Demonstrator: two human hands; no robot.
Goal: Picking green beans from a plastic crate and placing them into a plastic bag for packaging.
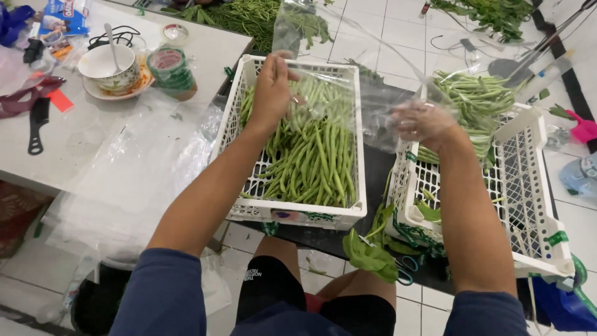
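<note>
My left hand (272, 87) pinches the rim of a clear plastic bag (367, 106) above a white slotted crate (239, 124) full of green beans (314, 158). My right hand (423, 123) is inside the same bag, wrapped in its film, held over a second white crate (528, 180). That crate holds a smaller heap of green beans (476, 99) at its far end. The bag stretches between both hands and up toward the top of the view.
A white table (68, 143) on the left carries stacked clear bags (143, 168), a bowl with a spoon (111, 65), a green tape roll (168, 65) and a black comb (37, 124). Loose greens (249, 15) lie on the tiled floor behind. Green leaves (370, 255) hang between the crates.
</note>
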